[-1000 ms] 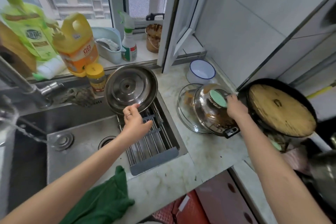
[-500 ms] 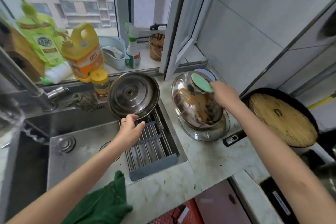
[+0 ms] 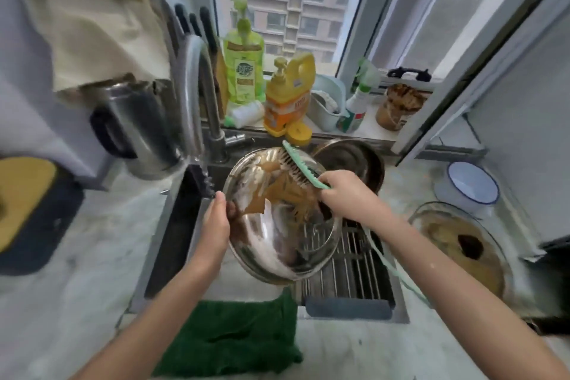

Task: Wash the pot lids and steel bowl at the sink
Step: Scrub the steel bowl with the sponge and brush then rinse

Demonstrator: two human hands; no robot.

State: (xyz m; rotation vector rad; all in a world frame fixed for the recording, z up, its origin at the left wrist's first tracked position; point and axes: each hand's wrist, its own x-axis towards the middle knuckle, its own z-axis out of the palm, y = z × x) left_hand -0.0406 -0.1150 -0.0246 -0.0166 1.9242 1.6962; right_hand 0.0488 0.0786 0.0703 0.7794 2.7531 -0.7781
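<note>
A steel bowl (image 3: 271, 244) smeared with brown residue is held tilted over the sink (image 3: 172, 237). My left hand (image 3: 216, 222) grips its left rim. My right hand (image 3: 348, 197) holds a green brush (image 3: 297, 162) by the handle, bristles down against the bowl's inside. A steel pot lid (image 3: 354, 157) leans at the back of the sink, behind the bowl. A dirty glass lid (image 3: 459, 244) lies flat on the counter to the right.
A drain rack (image 3: 348, 268) fills the sink's right part. The faucet (image 3: 194, 95) arches over the left. A green cloth (image 3: 228, 336) hangs over the front edge. A kettle (image 3: 138, 126) stands left, detergent bottles (image 3: 287, 102) on the sill, a white bowl (image 3: 472, 185) far right.
My right hand carried the bowl and brush from the counter over to the sink. My left hand left the rack and took the bowl's rim. The view swung left.
</note>
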